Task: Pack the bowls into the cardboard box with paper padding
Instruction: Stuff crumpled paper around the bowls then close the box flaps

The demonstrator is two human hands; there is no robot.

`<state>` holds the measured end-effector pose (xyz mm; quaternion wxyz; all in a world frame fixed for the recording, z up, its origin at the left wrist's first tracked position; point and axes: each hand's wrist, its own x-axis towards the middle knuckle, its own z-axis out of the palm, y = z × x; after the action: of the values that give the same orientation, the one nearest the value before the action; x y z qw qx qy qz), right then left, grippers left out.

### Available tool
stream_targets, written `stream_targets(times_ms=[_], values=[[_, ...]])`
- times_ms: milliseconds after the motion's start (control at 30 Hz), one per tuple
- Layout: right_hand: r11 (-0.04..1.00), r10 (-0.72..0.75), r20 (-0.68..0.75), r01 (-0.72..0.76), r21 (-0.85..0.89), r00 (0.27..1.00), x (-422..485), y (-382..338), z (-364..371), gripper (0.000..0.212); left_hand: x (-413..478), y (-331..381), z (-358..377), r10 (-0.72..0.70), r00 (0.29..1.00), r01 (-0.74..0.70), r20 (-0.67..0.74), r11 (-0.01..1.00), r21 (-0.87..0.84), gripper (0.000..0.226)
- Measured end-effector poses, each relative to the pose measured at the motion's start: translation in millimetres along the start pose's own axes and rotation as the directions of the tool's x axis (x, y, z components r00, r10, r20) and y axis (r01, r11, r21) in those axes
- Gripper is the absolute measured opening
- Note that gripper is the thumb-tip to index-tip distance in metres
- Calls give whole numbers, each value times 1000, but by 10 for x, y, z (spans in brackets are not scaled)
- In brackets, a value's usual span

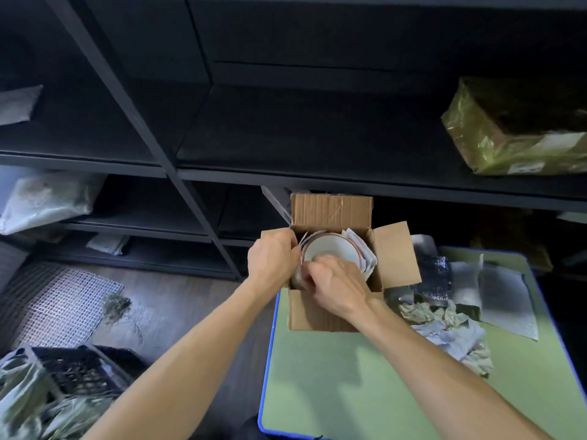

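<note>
You're not getting any readable text in this frame. The gold-wrapped parcel [514, 128] at the upper right is carrying two white labels [561, 141], one on its front face and one at its lower edge. Print on both is blurring out, so nothing is legible. The crumpled paper [444, 328] at the lower right is showing faint grey marks that may be print, too small to read. No brands, numbers or signs are resolving anywhere else.

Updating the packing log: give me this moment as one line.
step: padding | cardboard box: open, on table | bowl: inside | left hand: grips box wall | right hand: pinches paper padding
</note>
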<state>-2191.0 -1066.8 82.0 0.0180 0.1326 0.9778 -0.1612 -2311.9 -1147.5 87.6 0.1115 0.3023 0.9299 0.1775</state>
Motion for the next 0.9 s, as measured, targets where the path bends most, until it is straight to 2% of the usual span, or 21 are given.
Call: stream_targets(times_ms=[167, 367, 467, 600, 733, 900], values=[[996, -12, 99, 20, -81, 995, 42, 15, -149, 20, -62, 38, -5, 7, 999, -7, -34, 1000, 12, 9], [959, -79, 198, 129, -252, 977, 35, 25, -295, 27, -30, 62, -9, 19, 999, -18, -38, 999, 34, 17], [961, -78, 233, 135, -241, 969, 1, 29, -299, 28, -30, 40, 9, 18, 1000, -18, -7, 999, 48, 22], [982, -75, 145, 98, -162, 987, -74, 129, -233, 25, -49, 26, -18, 12, 1000, -13, 28, 1000, 28, 27], [985, -81, 35, 85, -149, 996, -257, 272, -220, 23, -132, 148, -41, 62, 996, -61, -65, 998, 7, 27], [992, -83, -122, 70, -107, 989, -538, 569, -362, 18, -367, 480, 58, 256, 962, -269, -98, 951, -152, 19]])
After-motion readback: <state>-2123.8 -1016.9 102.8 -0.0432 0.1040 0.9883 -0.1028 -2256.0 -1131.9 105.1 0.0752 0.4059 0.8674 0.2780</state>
